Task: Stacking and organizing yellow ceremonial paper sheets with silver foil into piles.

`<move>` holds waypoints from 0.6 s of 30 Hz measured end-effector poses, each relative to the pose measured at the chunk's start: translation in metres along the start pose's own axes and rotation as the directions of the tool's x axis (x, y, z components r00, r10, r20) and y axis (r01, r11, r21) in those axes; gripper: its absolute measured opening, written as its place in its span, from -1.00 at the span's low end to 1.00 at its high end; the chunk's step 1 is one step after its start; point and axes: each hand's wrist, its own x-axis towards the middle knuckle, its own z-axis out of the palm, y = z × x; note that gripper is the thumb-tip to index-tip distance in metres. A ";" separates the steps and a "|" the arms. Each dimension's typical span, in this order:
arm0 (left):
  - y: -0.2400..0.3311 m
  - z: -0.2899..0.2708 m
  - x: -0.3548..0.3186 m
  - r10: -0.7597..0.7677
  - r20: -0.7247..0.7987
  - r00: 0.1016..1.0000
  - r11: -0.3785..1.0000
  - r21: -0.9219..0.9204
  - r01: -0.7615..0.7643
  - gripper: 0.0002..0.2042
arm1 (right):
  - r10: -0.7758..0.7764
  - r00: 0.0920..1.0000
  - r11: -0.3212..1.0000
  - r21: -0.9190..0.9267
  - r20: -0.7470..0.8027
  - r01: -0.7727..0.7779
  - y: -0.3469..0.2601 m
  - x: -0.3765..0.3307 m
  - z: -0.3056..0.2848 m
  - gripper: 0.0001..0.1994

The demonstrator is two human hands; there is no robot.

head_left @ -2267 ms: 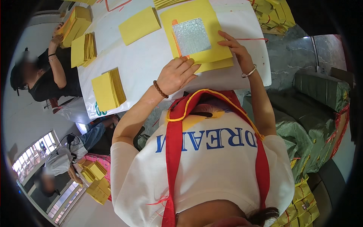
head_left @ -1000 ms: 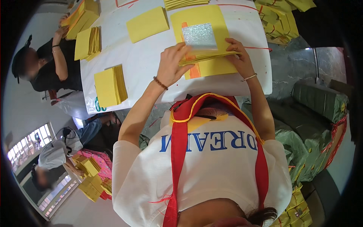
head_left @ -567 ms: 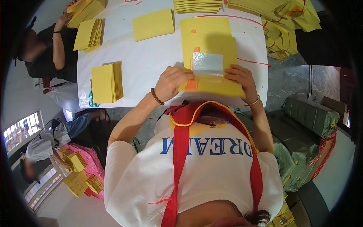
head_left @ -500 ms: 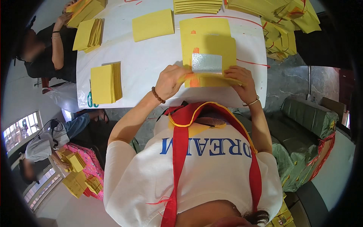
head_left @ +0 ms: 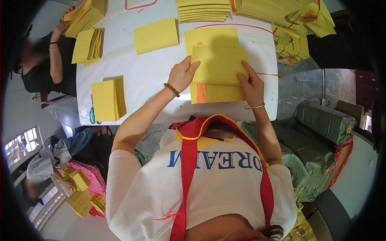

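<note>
A folded yellow paper (head_left: 219, 65) is held flat over a pile of yellow paper by both hands. My left hand (head_left: 182, 75) pinches its left edge, thumb on top. My right hand (head_left: 253, 86) grips the right edge, thumb resting on the face and fingers along the side. From beneath it, more yellow paper with an orange mark (head_left: 223, 94) shows on the near side. On the far side, another yellow sheet (head_left: 213, 35) sticks out, also orange-marked. The silver patch seen before is hidden now.
The white table (head_left: 157, 68) bears a single yellow packet (head_left: 156, 36), a yellow stack (head_left: 107, 99) beside teal-handled scissors (head_left: 92, 115), and further stacks (head_left: 203, 11) at the back. Red strips (head_left: 237, 25) lie about. Another person (head_left: 54, 66) handles yellow paper at left; green-wrapped bales (head_left: 321, 124) stand right.
The paper's near part has been folded up over the silver patch, and my hands have moved to its left and right edges. The view has shifted slightly.
</note>
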 end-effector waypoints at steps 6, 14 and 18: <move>-0.013 0.008 0.009 -0.072 -0.016 0.997 0.991 -0.115 0.070 -0.60 | -0.037 0.985 0.999 0.027 -0.166 0.042 0.008 0.007 0.017 -0.60; -0.008 0.001 0.011 -0.124 -0.031 0.992 0.982 -0.147 0.118 -0.69 | 0.014 0.986 0.994 -0.101 -0.166 -0.031 -0.001 0.009 0.016 -0.62; 0.037 -0.015 0.002 0.406 -0.334 0.851 0.873 0.418 -0.252 -0.66 | 0.039 0.986 0.992 -0.109 -0.160 -0.057 -0.007 0.009 0.015 -0.61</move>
